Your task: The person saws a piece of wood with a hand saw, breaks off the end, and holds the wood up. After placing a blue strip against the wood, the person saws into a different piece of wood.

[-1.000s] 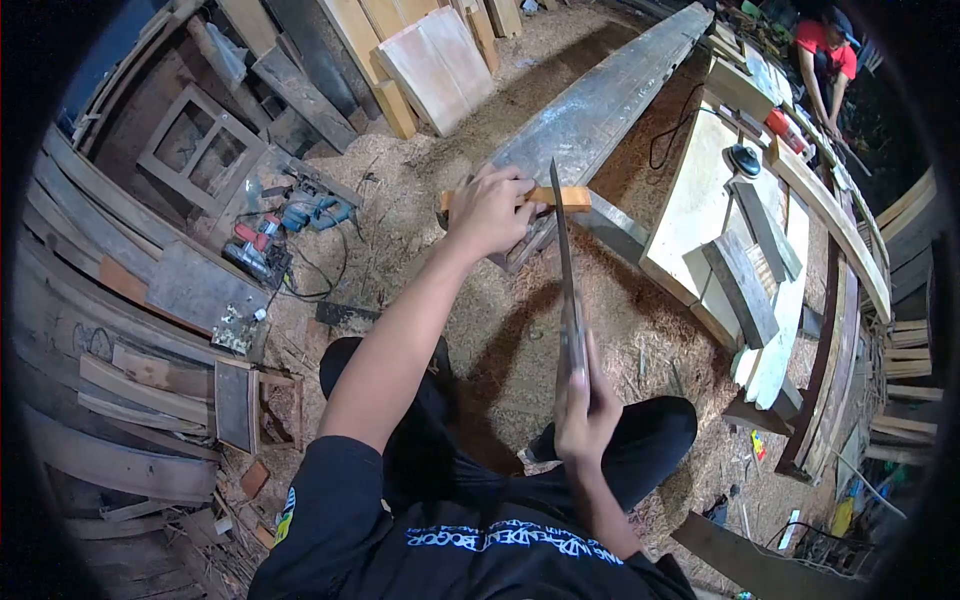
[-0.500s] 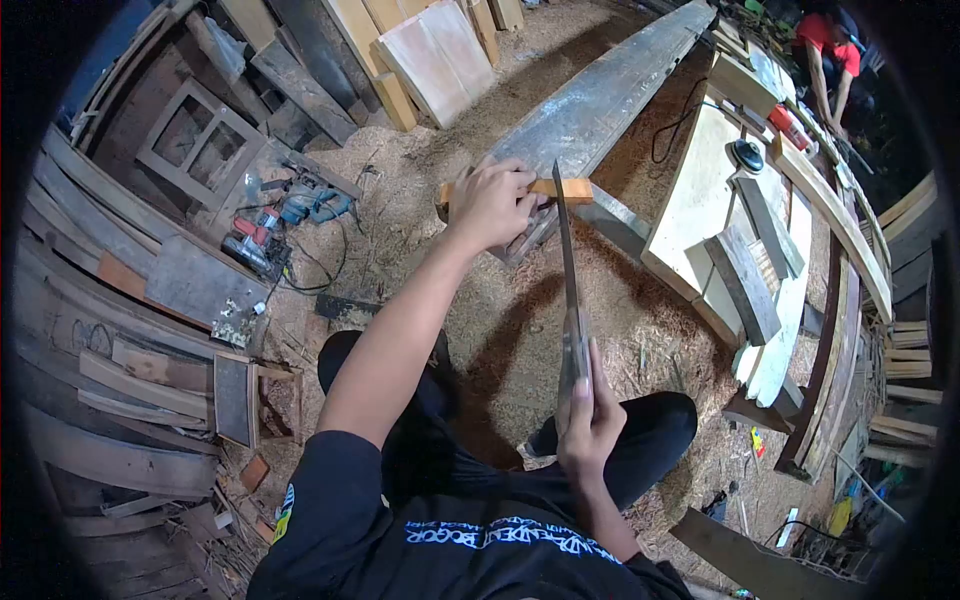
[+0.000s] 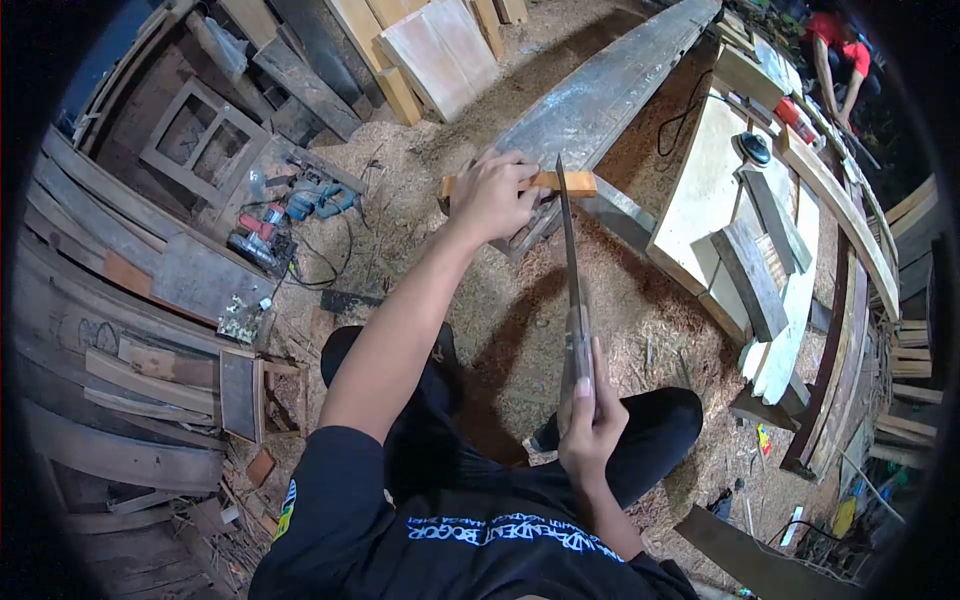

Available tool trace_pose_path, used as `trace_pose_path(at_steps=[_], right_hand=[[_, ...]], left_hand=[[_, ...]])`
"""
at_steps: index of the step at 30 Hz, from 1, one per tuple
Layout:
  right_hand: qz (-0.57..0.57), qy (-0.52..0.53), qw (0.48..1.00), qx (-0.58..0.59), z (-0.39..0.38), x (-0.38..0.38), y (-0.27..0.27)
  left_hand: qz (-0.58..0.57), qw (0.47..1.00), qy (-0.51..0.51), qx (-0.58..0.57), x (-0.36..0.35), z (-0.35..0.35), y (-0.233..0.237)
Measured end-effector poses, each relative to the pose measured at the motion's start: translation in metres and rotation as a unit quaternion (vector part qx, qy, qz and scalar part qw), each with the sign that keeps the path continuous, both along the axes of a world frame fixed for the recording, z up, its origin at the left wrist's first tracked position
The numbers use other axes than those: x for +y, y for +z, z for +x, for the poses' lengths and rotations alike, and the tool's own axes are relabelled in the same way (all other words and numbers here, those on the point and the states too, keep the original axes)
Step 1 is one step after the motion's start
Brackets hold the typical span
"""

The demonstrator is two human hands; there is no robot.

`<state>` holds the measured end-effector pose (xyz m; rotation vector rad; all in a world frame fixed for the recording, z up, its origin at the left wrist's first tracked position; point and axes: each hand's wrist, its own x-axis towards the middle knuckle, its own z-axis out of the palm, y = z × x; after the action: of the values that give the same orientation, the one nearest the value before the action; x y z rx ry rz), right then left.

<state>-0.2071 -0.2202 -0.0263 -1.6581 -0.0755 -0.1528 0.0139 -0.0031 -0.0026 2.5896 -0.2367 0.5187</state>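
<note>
Wood (image 3: 580,184) lies under left hand (image 3: 490,198), saw (image 3: 572,260) in right hand (image 3: 592,425).

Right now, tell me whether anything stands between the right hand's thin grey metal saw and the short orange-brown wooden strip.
Nothing visible does: the saw, held in the right hand, crosses the strip near its right end. The left hand holds the strip left of the blade, outside its line.

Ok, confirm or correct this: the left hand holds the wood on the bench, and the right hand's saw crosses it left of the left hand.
Not left: the head view shows the saw crossing the wood to the right of the left hand. The rest stands.
</note>
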Motion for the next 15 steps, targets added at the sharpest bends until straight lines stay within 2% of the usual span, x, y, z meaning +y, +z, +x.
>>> trace_pose_path(at_steps=[1,2,4,5,8,13,15], right_hand=[[0.090,0.025,0.988,0.125,-0.005,-0.005,0.016],[0.092,0.024,0.988,0.125,0.007,-0.002,0.014],[0.017,0.020,1.000,0.014,0.049,0.007,0.011],[0.015,0.010,0.998,0.066,0.064,0.019,0.031],[0.028,0.001,0.998,0.060,0.081,0.033,0.021],[0.004,0.010,1.000,-0.002,0.013,0.002,-0.010],[0.099,0.027,0.988,0.117,-0.009,-0.006,0.009]], left_hand=[[-0.005,1.000,-0.005,-0.027,0.000,-0.001,-0.002],[-0.003,1.000,-0.006,-0.027,0.001,-0.002,-0.001],[-0.002,1.000,-0.018,-0.001,0.000,-0.004,0.005],[-0.003,1.000,-0.019,-0.005,-0.002,-0.004,0.009],[0.031,0.999,0.016,0.014,-0.002,-0.004,0.016],[0.007,1.000,-0.003,-0.001,-0.001,-0.003,0.006],[0.001,1.000,0.000,-0.004,-0.001,-0.003,0.005]])
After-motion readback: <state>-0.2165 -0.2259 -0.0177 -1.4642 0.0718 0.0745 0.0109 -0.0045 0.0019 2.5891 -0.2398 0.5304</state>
